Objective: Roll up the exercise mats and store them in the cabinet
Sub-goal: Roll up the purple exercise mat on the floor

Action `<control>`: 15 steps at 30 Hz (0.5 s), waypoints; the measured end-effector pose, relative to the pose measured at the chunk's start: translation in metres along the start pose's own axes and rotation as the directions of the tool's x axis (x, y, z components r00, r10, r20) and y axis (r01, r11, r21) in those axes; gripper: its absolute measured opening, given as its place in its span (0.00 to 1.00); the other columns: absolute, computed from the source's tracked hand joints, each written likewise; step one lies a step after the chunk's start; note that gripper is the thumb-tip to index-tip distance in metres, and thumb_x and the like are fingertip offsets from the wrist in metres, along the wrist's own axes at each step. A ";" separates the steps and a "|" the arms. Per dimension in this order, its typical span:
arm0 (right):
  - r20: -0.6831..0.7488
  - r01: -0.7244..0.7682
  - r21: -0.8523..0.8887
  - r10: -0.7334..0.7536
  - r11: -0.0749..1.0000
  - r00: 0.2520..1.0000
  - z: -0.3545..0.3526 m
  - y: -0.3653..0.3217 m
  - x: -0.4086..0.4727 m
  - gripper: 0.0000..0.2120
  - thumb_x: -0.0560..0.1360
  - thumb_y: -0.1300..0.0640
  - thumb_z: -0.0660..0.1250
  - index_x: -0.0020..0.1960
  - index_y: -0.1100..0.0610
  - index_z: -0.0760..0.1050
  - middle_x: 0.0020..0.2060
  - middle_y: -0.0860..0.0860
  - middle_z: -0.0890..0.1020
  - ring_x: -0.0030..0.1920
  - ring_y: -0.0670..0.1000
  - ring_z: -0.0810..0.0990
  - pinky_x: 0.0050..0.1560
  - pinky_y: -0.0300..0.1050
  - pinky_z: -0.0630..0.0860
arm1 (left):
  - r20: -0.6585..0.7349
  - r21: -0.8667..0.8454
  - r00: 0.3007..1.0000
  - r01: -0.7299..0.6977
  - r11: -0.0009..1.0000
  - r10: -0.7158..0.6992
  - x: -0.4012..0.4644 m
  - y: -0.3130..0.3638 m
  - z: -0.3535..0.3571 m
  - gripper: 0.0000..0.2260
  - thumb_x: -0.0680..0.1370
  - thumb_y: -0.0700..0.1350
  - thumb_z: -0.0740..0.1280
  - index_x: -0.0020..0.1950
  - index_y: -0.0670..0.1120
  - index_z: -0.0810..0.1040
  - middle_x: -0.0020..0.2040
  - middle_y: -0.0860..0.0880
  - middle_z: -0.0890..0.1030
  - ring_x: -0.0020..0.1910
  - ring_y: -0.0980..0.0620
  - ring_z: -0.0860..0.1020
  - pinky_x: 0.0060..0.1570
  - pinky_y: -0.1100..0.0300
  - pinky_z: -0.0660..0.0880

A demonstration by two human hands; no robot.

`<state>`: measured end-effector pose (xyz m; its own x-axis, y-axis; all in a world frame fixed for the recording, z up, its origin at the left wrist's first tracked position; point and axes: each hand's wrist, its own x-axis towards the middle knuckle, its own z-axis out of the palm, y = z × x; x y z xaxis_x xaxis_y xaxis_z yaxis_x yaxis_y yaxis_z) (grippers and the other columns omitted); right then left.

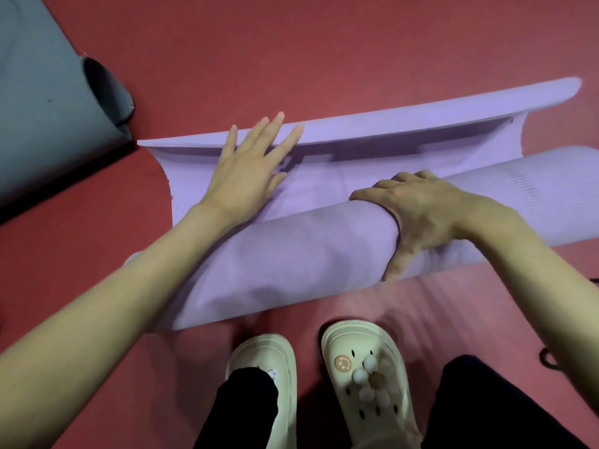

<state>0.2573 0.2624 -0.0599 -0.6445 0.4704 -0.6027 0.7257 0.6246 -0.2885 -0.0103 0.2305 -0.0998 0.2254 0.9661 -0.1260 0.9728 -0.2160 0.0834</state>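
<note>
A: The lilac exercise mat [291, 254] is down on the red floor [291, 43], right?

B: Yes. It lies across the view just in front of the person's feet. The floor is a matt red sheet that fills most of the frame, with faint ribbing near the lower right. No walls or furniture show.

A: Anything else on that floor?

B: A grey mat [39, 108] lies in the upper left corner, its near end curled into a loose roll with a dark hollow showing. It sits close to the lilac one's left corner, but I cannot tell if they touch. The person wears cream clogs [366, 377]; the right one carries flower and smiley charms. Black trouser legs [246, 400] come down to them.

A: How does the lilac one look?

B: Mostly rolled. A thick roll with fine ribbed texture runs from lower left to the right edge. Beyond it a short flat stretch remains, and the far edge curls upward, casting a shadow on the flat part.

A: And the hands?

B: The left hand [249, 166] is flat, fingers straight and spread, pressing on the unrolled stretch near the raised edge. The right hand [418, 209] grips the roll from above, fingers curled over the far side, thumb on the near side.
</note>
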 end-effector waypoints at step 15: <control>-0.786 0.064 0.250 0.164 0.966 0.596 0.035 0.008 -0.011 0.28 0.70 0.39 0.69 0.63 0.56 0.76 0.69 0.59 0.67 0.69 0.60 0.66 0.70 0.57 0.63 | -0.368 -0.105 0.929 -0.081 0.991 0.037 0.020 0.002 -0.023 0.16 0.83 0.48 0.54 0.59 0.43 0.78 0.50 0.44 0.83 0.46 0.37 0.78 0.44 0.51 0.70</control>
<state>0.2785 0.2403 -0.0817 -0.4547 0.8727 0.1778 0.7201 0.4777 -0.5033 -0.0051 0.2526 -0.0795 0.2255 0.9416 0.2499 0.9404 -0.2774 0.1968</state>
